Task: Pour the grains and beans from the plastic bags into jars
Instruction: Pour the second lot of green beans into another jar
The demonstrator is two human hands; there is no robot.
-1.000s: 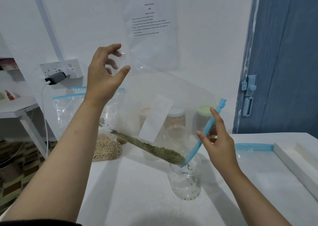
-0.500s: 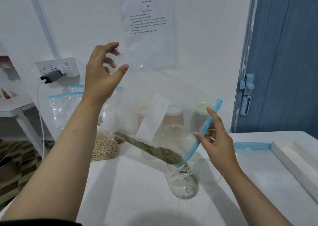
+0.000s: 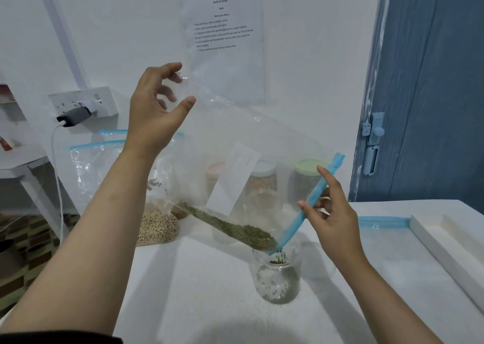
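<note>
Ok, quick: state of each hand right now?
Left hand: pinches the raised corner of the plastic bag.
Right hand: pinches the bag's blue zip strip.

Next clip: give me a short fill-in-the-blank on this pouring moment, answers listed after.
1. The left hand pinches the clear bag by its raised ____ corner.
2. The green beans fall into an open ____.
3. The right hand has its grip on the bag's ____ zip strip.

Answers: bottom; jar; blue
</note>
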